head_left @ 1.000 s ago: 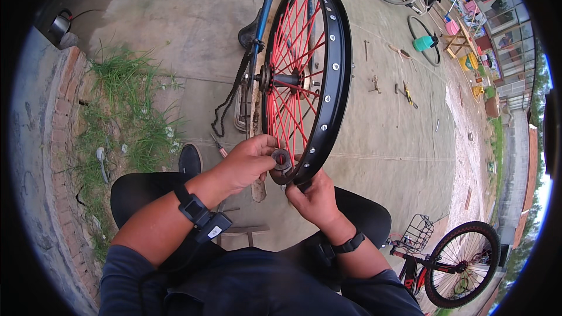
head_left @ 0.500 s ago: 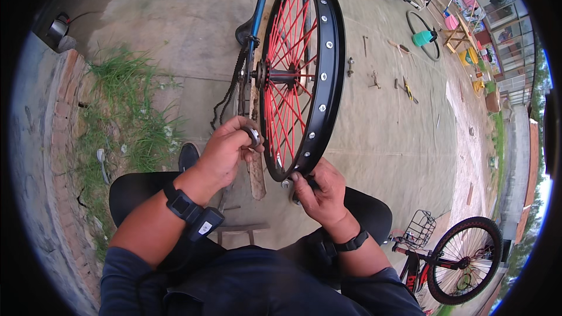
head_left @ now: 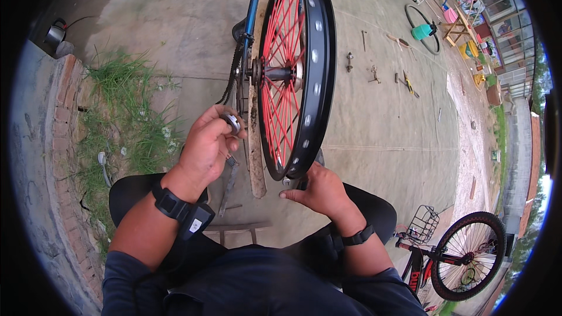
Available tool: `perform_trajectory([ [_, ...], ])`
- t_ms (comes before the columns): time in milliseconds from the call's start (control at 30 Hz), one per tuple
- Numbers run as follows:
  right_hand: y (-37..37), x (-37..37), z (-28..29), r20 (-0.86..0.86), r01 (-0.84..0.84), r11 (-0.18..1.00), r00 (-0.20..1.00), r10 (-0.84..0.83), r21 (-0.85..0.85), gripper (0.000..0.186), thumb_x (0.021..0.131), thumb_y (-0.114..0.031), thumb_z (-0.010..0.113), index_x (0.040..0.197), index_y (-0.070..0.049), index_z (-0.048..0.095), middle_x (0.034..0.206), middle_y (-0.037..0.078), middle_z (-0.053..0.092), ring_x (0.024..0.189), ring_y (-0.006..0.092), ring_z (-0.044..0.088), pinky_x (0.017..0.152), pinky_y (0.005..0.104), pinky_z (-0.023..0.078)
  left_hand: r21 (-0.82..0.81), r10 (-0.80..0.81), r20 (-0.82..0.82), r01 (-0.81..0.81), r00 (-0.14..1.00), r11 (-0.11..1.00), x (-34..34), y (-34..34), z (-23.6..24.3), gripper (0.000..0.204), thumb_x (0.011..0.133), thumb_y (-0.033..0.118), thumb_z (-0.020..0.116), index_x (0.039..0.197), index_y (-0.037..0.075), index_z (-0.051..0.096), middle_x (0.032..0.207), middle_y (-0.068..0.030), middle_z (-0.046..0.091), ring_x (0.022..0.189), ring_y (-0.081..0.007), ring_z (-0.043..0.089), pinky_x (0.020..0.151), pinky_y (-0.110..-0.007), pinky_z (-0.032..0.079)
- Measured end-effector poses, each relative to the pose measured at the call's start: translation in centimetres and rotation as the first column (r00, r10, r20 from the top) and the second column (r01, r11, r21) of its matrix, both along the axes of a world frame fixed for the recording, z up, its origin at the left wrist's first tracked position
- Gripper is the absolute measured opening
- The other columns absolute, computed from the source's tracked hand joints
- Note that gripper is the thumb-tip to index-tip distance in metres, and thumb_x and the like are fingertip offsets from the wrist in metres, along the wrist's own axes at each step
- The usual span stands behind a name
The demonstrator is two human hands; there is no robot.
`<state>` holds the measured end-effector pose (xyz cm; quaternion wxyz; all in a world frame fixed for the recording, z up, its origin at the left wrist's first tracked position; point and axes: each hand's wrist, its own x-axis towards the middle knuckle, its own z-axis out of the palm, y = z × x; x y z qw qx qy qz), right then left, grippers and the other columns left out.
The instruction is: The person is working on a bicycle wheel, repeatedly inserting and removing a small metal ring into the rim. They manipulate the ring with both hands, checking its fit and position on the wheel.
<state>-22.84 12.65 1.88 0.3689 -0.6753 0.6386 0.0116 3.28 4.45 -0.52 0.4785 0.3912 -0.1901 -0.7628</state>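
Note:
My left hand is closed on a small round metal tool, left of an upright black wheel rim with red spokes and a central hub. My right hand is at the rim's bottom, thumb stretched leftward, its other fingers partly hidden behind rim and hand; whether they grip anything is unclear. A small metal piece shows beside that thumb. The wheel stands against a blue frame tube with a hanging chain and a rusty metal bar.
Hand tools lie scattered on concrete at right. A bicycle is at lower right, a tire with a teal container farther back. A brick edge, grass and a kettle-like metal pot are at left.
My left hand has moved left, away from the spokes, with the round tool. My right thumb has come away from the rim's bottom. The rim sits slightly farther left.

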Motion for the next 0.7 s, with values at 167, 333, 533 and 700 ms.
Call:
perform_trajectory([
  [167,-0.2,0.1,0.6,0.010,0.002,1.000,1.000,-0.002,0.025,0.087,0.072,-0.051,0.089,0.140,-0.006,0.057,0.112,0.016,0.070,0.101,0.0306,0.071,0.086,0.0410,0.057,-0.003,0.007,-0.013,-0.007,1.000,1.000,-0.3,0.1,0.1,0.022,0.088,0.001,0.048,0.106,0.004,0.060,0.092,-0.0119,0.065,0.082,-0.0210,0.064,0.065,-0.030,0.047],
  [333,0.0,-0.2,-0.1,0.018,-0.013,1.000,1.000,0.012,0.008,0.090,0.072,-0.052,0.089,0.139,-0.002,0.056,0.112,0.017,0.070,0.099,0.0307,0.071,0.085,0.0409,0.057,-0.014,0.005,-0.016,-0.005,1.000,1.000,-0.3,0.1,0.0,0.022,0.087,0.000,0.048,0.106,0.003,0.061,0.092,-0.0117,0.065,0.082,-0.0210,0.063,0.065,-0.030,0.046],
  [533,-0.1,0.0,0.2,0.042,-0.022,1.000,0.999,0.022,0.005,0.090,0.072,-0.053,0.089,0.138,-0.001,0.056,0.109,0.017,0.070,0.097,0.0310,0.072,0.084,0.0411,0.057,-0.016,0.006,-0.016,-0.006,1.000,1.000,-0.4,0.2,0.1,0.022,0.087,0.000,0.048,0.105,0.003,0.061,0.091,-0.0113,0.065,0.082,-0.0209,0.063,0.065,-0.030,0.046],
  [700,0.1,-0.2,-0.4,0.111,-0.012,0.998,0.994,0.019,-0.059,0.077,0.072,-0.051,0.090,0.121,0.000,0.061,0.103,0.016,0.070,0.092,0.0312,0.072,0.080,0.0419,0.057,-0.011,0.002,-0.023,-0.002,1.000,1.000,-0.4,0.2,0.0,0.022,0.087,0.000,0.048,0.105,0.003,0.061,0.091,-0.0111,0.065,0.082,-0.0209,0.063,0.065,-0.030,0.045],
])
